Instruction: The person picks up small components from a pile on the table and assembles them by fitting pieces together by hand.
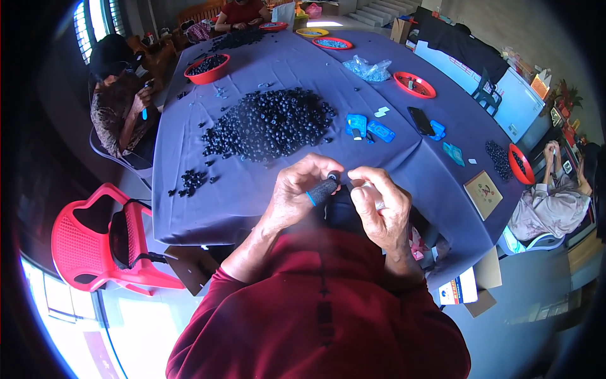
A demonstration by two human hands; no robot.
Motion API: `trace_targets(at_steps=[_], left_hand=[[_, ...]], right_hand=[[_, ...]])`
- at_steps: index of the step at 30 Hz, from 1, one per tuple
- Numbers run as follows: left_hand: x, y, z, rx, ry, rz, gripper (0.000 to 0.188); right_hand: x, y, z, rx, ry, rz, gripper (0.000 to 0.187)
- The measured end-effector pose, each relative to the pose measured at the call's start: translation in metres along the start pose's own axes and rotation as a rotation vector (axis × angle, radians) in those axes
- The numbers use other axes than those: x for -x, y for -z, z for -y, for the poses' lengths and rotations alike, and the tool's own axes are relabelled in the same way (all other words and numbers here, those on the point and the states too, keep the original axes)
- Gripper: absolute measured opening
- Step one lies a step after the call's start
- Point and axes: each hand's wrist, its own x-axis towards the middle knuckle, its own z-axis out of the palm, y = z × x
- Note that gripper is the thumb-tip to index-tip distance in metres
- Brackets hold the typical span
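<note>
My left hand (293,192) is raised over the near table edge. One of its fingers wears a black sleeve (322,191) with a blue rim. Between that hand's fingertips is a small black round part (333,175) with a lighter ring. Close by on the right, my right hand (384,208) is closed, thumb against fingers. Something whitish (379,201) shows at its fingers, too small to make out. Beyond both hands spreads a large heap of black round parts (271,123), with a smaller cluster (191,182) to its left.
A purple cloth covers the table (252,215). On it are a red bowl (208,72) of black parts, a red tray (415,85), a clear bag (368,69), blue packets (380,131) and a phone (421,120). A pink chair (95,234) stands left. Other people sit around the table.
</note>
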Motion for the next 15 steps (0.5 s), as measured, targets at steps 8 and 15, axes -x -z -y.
trace_targets(at_steps=[8,15], left_hand=[[-0.001,0.000,0.003,0.149,-0.027,-0.021,0.024],[0.008,-0.006,-0.001,-0.524,-0.140,-0.083,0.033]], right_hand=[[-0.002,-0.001,-0.002,0.049,0.013,0.014,0.016],[-0.002,-0.002,-0.005,0.116,-0.032,-0.034,0.015]])
